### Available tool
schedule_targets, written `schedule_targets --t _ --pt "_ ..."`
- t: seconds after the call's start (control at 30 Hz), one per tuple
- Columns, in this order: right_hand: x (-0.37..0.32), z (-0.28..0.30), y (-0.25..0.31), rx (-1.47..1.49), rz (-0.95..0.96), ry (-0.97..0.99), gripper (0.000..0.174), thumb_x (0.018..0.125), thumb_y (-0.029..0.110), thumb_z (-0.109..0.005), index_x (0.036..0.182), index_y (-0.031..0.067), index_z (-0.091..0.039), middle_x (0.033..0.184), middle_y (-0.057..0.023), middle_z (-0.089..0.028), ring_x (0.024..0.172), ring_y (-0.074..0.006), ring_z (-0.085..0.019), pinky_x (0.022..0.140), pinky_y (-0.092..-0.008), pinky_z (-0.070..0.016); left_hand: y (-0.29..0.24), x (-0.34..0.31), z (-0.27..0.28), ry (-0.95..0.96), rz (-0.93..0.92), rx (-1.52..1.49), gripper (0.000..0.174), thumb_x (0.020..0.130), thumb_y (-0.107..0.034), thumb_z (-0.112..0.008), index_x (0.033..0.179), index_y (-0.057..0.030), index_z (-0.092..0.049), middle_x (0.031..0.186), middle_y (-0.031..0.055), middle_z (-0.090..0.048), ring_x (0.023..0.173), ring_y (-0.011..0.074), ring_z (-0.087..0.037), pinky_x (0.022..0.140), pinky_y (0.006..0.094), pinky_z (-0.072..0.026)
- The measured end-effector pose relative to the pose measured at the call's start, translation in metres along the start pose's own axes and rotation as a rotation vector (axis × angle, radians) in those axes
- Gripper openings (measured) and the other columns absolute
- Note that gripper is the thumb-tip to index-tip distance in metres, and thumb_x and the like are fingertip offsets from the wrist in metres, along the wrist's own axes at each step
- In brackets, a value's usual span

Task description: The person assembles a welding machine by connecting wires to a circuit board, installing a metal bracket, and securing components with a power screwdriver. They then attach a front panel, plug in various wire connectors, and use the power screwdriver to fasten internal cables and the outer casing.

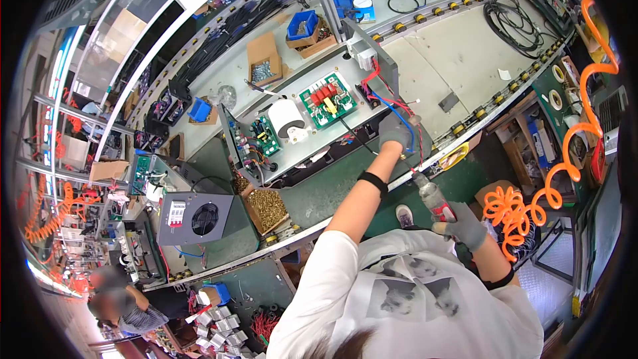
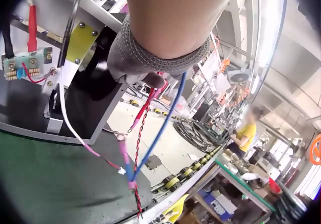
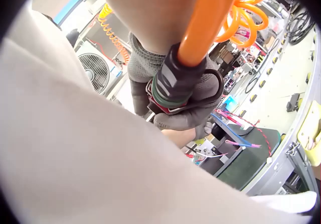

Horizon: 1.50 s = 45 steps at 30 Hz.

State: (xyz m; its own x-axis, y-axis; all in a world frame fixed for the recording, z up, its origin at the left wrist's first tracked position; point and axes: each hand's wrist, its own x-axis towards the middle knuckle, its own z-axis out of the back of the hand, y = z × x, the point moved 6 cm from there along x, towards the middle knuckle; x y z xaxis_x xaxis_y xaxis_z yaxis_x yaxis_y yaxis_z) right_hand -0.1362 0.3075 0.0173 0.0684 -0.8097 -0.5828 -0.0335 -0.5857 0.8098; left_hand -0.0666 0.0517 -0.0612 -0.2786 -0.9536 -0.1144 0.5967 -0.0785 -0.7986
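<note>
My gloved left hand (image 1: 395, 131) is at the right end of a grey metal chassis (image 2: 103, 111), fingers curled over the end panel's edge. A blue wire (image 2: 168, 116) and twisted red wires (image 2: 138, 143) hang down beside it. My gloved right hand (image 1: 465, 226) grips an air screwdriver (image 1: 432, 196) with a clear grey body and red markings, pointing up toward the chassis. In the right wrist view an orange air hose (image 3: 208, 26) joins its black collar. Inside the chassis are a green circuit board (image 1: 327, 101) with red parts and a white cylinder (image 1: 286, 118).
A fan-vented grey cover (image 1: 196, 218) stands at left beside a carton of brass screws (image 1: 267, 209). Behind the chassis are a screw carton (image 1: 264, 60) and a blue bin (image 1: 302, 24). Coiled orange hose (image 1: 512, 216) hangs at right. Rollers (image 1: 475, 116) line the bench edge.
</note>
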Motion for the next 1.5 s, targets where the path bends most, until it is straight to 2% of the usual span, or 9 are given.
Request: schedule_targets --t 0.13,0.27,0.33,0.5,0.57,0.7,0.83,1.2,1.5 --pt "-0.003 0.003 -0.01 0.035 -0.014 -0.048 0.029 0.071 0.012 -0.071 0.094 0.0 -0.06 0.07 -0.0012 -0.053 0.056 -0.0079 -0.049 0.05 -0.0246 -0.0419 0.02 0.011 -0.017 -0.156 0.052 -0.227 0.043 0.078 -0.042 -0.064 0.095 -0.0033 -0.067 0.095 0.0191 -0.065 0.087 0.0342 -0.062 0.077 0.0388 -0.0472" --pt "-0.002 0.002 -0.018 0.034 -0.001 -0.052 0.031 0.069 0.011 -0.071 0.096 -0.0006 -0.06 0.07 -0.0012 -0.053 0.056 -0.0082 -0.049 0.05 -0.0249 -0.0413 0.019 -0.015 0.006 -0.086 0.074 0.037 0.038 0.081 -0.039 -0.06 0.092 -0.0031 -0.065 0.091 0.0184 -0.062 0.086 0.0371 -0.058 0.077 0.0423 -0.0451" --pt "-0.004 0.003 -0.013 0.038 0.007 -0.042 0.032 0.069 0.011 -0.071 0.096 -0.0009 -0.06 0.07 -0.0012 -0.053 0.057 -0.0081 -0.049 0.05 -0.025 -0.041 0.009 -0.052 0.031 -0.222 -0.28 0.198 0.03 0.083 -0.033 -0.056 0.089 -0.0046 -0.063 0.084 0.0165 -0.055 0.084 0.0366 -0.054 0.073 0.0458 -0.0432" --pt "0.007 -0.001 -0.013 0.011 0.04 0.009 0.035 0.067 0.013 -0.072 0.096 -0.0005 -0.059 0.07 -0.0006 -0.053 0.058 -0.0079 -0.048 0.051 -0.025 -0.0398 0.047 -0.126 0.086 -0.004 -0.276 0.34 0.03 0.086 -0.031 -0.052 0.095 -0.0033 -0.06 0.09 0.0177 -0.057 0.085 0.0389 -0.053 0.074 0.0423 -0.0427" --pt "0.014 -0.008 -0.01 -0.028 0.014 0.04 0.036 0.067 0.014 -0.072 0.097 0.0005 -0.059 0.071 -0.0007 -0.053 0.058 -0.0078 -0.048 0.051 -0.0248 -0.0399 0.076 -0.142 0.103 -0.107 -0.346 0.012 0.03 0.09 -0.032 -0.05 0.097 -0.004 -0.059 0.085 0.0172 -0.056 0.079 0.0341 -0.054 0.071 0.0358 -0.0427" --pt "0.025 -0.026 0.002 -0.187 -0.022 0.075 0.04 0.068 0.022 -0.074 0.099 0.0025 -0.058 0.077 -0.0052 -0.057 0.061 -0.013 -0.052 0.056 -0.0286 -0.0436 0.082 -0.15 0.127 0.114 -0.045 -0.372 0.026 0.094 -0.025 -0.045 0.098 -0.0027 -0.057 0.079 0.0072 -0.058 0.077 0.0165 -0.053 0.071 0.0311 -0.0417" --pt "0.031 -0.036 0.002 -0.445 0.052 0.097 0.045 0.069 0.03 -0.075 0.099 0.0022 -0.058 0.081 -0.0112 -0.06 0.068 -0.0199 -0.056 0.064 -0.0331 -0.0455 0.067 -0.162 0.151 0.166 -0.023 -0.352 0.031 0.094 -0.02 -0.045 0.115 -0.0018 -0.059 0.085 0.0057 -0.064 0.083 0.0153 -0.055 0.078 0.0285 -0.042" --pt "0.026 -0.067 0.018 -0.561 0.05 0.099 0.05 0.07 0.04 -0.074 0.097 0.0018 -0.058 0.085 -0.0168 -0.061 0.077 -0.0272 -0.058 0.07 -0.0365 -0.0449 0.089 -0.174 0.184 -0.236 0.189 -0.353 0.023 0.085 -0.015 -0.063 0.1 0.0012 -0.067 0.08 0.0096 -0.07 0.078 0.0134 -0.064 0.072 0.0259 -0.0494" --pt "0.02 -0.087 0.016 -0.539 0.081 0.068 0.052 0.07 0.042 -0.074 0.096 0.0008 -0.056 0.085 -0.0172 -0.059 0.076 -0.0275 -0.057 0.07 -0.0365 -0.0442 0.064 -0.181 0.186 -0.32 -0.214 -0.13 0.019 0.085 -0.01 -0.06 0.102 -0.0029 -0.067 0.088 0.0122 -0.069 0.08 0.0194 -0.066 0.073 0.028 -0.0497"
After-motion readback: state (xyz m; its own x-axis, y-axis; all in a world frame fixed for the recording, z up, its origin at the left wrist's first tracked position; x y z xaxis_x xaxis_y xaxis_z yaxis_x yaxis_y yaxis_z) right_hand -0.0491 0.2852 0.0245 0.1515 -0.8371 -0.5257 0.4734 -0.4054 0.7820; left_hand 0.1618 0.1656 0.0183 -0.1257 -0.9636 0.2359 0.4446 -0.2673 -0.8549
